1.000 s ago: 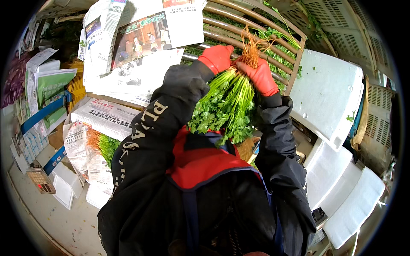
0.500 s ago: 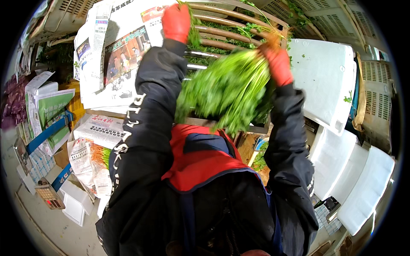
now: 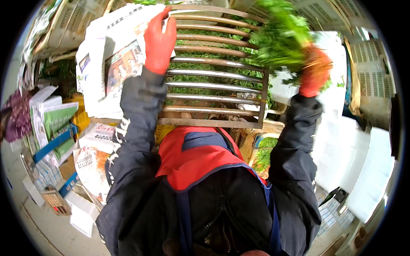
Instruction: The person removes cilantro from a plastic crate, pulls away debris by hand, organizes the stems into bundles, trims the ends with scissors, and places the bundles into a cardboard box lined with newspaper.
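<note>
My left hand [image 3: 160, 45], in a red glove, rests at the right edge of a newspaper stack [image 3: 102, 38], fingers apart and holding nothing visible. My right hand [image 3: 315, 71], also red-gloved, grips a leafy green bunch [image 3: 284, 32] at the upper right, over the white foam box [image 3: 331, 100]; motion blurs hand and bunch. Between my arms lies a metal slatted rack [image 3: 213, 99], with loose greens [image 3: 200, 73] showing beneath its bars.
Plastic crates [image 3: 365, 68] line the back and right. More foam boxes [image 3: 367, 170] stand at lower right. At left are a wrapped bundle [image 3: 89, 166], a yellow crate [image 3: 77, 111], paper sheets [image 3: 57, 123], a purple bag [image 3: 17, 115] and a calculator [image 3: 55, 201].
My right hand has swung the bunch right and upward, uncovering the rack bars. My left hand has left the bunch and moved up and left to the newspapers.
</note>
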`<state>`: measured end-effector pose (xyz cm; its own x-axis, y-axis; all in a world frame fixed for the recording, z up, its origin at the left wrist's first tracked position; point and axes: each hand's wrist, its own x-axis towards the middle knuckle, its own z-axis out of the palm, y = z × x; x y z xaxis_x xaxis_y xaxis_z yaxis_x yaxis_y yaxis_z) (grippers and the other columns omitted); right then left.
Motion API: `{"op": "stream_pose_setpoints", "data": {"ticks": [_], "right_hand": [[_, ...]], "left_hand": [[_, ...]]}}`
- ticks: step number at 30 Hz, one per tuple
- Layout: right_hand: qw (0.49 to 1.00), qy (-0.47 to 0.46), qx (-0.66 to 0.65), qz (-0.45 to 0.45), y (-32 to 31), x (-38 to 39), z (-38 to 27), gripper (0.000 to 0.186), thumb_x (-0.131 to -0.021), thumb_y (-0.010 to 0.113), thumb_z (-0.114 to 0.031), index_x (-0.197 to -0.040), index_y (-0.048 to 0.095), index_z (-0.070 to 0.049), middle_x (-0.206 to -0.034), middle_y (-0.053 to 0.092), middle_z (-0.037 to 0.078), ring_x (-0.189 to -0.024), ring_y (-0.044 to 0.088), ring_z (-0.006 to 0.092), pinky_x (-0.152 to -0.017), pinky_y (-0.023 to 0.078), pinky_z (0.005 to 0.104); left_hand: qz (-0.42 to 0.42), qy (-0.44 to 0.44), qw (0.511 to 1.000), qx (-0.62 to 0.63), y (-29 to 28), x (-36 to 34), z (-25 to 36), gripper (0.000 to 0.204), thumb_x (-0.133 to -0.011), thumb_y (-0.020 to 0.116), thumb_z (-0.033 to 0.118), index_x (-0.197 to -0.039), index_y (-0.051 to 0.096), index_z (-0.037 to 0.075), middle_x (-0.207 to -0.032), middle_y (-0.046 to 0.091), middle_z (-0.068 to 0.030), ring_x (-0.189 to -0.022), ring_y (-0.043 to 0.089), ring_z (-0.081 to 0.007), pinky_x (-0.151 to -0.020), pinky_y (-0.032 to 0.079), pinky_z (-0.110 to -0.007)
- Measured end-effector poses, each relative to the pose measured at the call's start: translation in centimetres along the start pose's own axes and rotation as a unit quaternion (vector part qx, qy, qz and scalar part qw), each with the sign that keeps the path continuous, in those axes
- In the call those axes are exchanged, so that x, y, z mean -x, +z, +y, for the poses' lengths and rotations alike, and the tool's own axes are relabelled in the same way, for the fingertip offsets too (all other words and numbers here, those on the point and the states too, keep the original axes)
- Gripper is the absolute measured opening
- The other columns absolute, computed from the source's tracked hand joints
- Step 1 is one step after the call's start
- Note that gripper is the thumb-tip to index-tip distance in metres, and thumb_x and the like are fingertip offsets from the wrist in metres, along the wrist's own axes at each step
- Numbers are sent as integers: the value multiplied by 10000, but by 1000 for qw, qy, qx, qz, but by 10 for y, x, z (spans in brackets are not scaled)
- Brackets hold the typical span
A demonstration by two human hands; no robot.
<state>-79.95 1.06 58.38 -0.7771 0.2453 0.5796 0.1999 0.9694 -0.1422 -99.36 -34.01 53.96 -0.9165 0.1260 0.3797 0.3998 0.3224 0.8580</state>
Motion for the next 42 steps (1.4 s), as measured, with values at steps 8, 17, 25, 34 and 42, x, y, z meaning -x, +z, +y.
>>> {"op": "stream_pose_setpoints", "data": {"ticks": [8,17,25,34,42], "right_hand": [[925,-154,-186,-294,39,126,-122,200,-733,660,-205,-916,675,-126,-689,568,62,-646,584,269,-524,445,401],[924,-184,-200,-269,41,131,-119,265,-722,633,-197,-979,662,-138,-718,585,49,-650,589,262,-524,453,397],[933,-171,-226,-222,39,128,-123,160,-700,671,-184,-851,676,-131,-626,534,64,-584,560,272,-492,432,393],[929,-187,-217,-235,36,135,-117,209,-741,634,-190,-940,660,-132,-659,538,51,-606,566,255,-493,427,390],[928,-182,-229,-229,40,137,-114,203,-737,638,-168,-935,671,-138,-642,552,60,-602,574,259,-488,435,397]], "left_hand": [[-163,-243,952,89,10,131,-7,244,-887,555,57,-1113,633,9,-794,609,-13,-711,537,-82,-645,444,-218],[-270,-82,953,-112,66,113,32,236,-821,618,111,-1052,663,87,-905,635,-122,-739,585,-244,-674,482,-341],[-453,342,818,-93,110,67,-12,257,-751,606,103,-997,673,133,-1135,583,-154,-1035,557,-351,-848,470,-435],[-220,36,958,179,101,-31,-32,197,-907,542,129,-1052,619,20,-922,653,-22,-831,602,-96,-755,504,-252],[-593,279,752,-70,105,66,50,499,-800,584,136,-1280,528,263,-961,654,-93,-822,618,-337,-695,520,-422]]}}
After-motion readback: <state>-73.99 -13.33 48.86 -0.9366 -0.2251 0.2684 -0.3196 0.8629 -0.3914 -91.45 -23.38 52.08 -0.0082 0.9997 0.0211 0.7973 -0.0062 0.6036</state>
